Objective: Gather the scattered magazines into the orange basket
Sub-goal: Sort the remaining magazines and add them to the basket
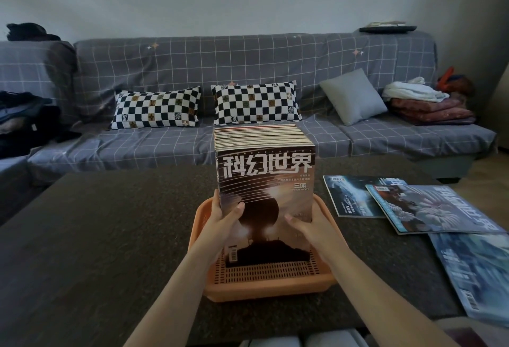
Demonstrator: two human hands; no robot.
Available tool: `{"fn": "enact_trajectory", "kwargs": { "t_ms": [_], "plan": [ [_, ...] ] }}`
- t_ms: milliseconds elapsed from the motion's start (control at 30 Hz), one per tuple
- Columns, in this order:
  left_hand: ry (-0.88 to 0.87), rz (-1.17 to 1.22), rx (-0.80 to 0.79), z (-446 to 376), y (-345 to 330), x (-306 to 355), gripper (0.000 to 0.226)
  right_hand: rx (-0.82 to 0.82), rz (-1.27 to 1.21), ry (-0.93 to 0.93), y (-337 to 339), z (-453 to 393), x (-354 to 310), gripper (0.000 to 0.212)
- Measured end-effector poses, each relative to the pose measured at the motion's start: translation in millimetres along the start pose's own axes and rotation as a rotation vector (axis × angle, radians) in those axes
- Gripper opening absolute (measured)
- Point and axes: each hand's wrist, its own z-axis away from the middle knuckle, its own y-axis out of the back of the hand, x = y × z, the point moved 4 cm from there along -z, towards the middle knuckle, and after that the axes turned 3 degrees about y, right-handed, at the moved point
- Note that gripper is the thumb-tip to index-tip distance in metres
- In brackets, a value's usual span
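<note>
A thick stack of glossy magazines (264, 181) stands upright in the orange slotted plastic basket (264, 278) on the dark speckled worktop (96, 236). The front cover is dark brown with bold white Chinese lettering and a black sphere over a glowing horizon; the cream page edges show on top. The left hand (224, 216) grips the stack's left edge and the right hand (307, 225) its right edge, thumbs pressed on the cover. Three loose blue-toned magazines (429, 209) lie flat on the worktop, right of the basket.
</note>
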Motion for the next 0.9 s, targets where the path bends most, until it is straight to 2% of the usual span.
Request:
{"fn": "enact_trajectory", "kwargs": {
  "t_ms": [233,333,433,500,600,667,767,900],
  "plan": [
    [0.079,-0.057,0.141,8.0,-1.1,2.8,0.091,0.043,-0.006,-0.004,-2.7,4.3,-4.0,0.080],
    [0.081,-0.235,0.232,17.4,-1.4,4.7,0.090,0.069,0.014,0.013,-0.8,7.6,-6.0,0.082],
    [-0.040,-0.420,0.379,36.6,-2.1,7.6,0.086,0.075,0.046,0.014,-1.6,11.4,-9.0,0.092],
    [-0.143,-0.473,0.498,52.1,-3.4,9.0,0.074,0.093,0.070,0.018,-1.5,13.5,-9.7,0.096],
    [-0.247,-0.513,0.617,69.0,-6.1,10.8,0.040,0.159,0.154,0.038,3.4,19.6,-10.0,0.094],
    [-0.289,-0.601,0.603,73.7,-11.0,11.1,0.024,0.206,0.227,0.052,8.3,24.6,-8.9,0.094],
    [-0.303,-0.699,0.498,76.2,-24.1,10.9,0.011,0.265,0.307,0.051,13.7,33.5,-6.5,0.098],
    [-0.345,-0.781,0.354,75.4,-47.9,11.3,0.009,0.301,0.349,0.163,15.7,49.0,-7.7,0.082]
  ]
}}
